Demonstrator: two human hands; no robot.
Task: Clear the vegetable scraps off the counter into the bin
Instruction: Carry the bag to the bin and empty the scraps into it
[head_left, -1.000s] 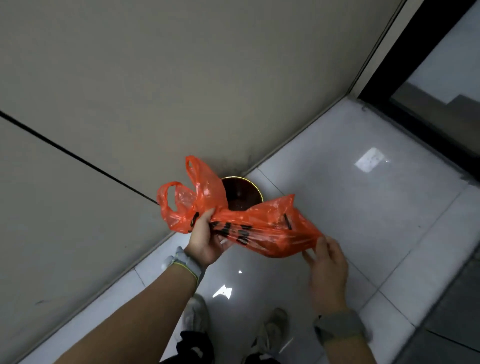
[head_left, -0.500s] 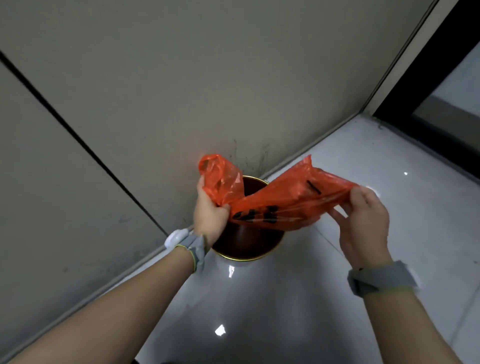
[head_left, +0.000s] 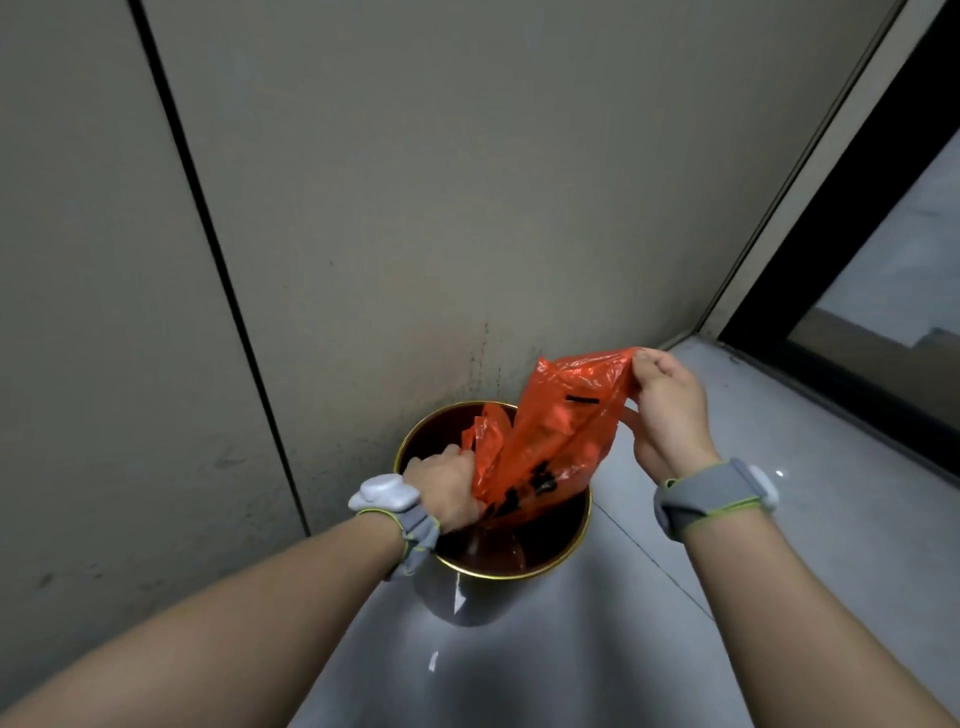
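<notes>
Orange plastic bag with black print stretches at a slant over the mouth of a round metal bin, its lower end dipping inside the brass-coloured rim and its upper end raised to the right. The left hand is closed in a fist around the bag's lower bunched part, just within the bin opening. The right hand pinches the bag's top corner between thumb and fingers, held above and to the right of the bin, the other fingers curled. Both wrists carry grey bands with white modules. The bin stands on a pale tiled floor, close against a beige wall marked with dark specks behind it. Whether any vegetable scraps are in the bag or bin cannot be told
</notes>
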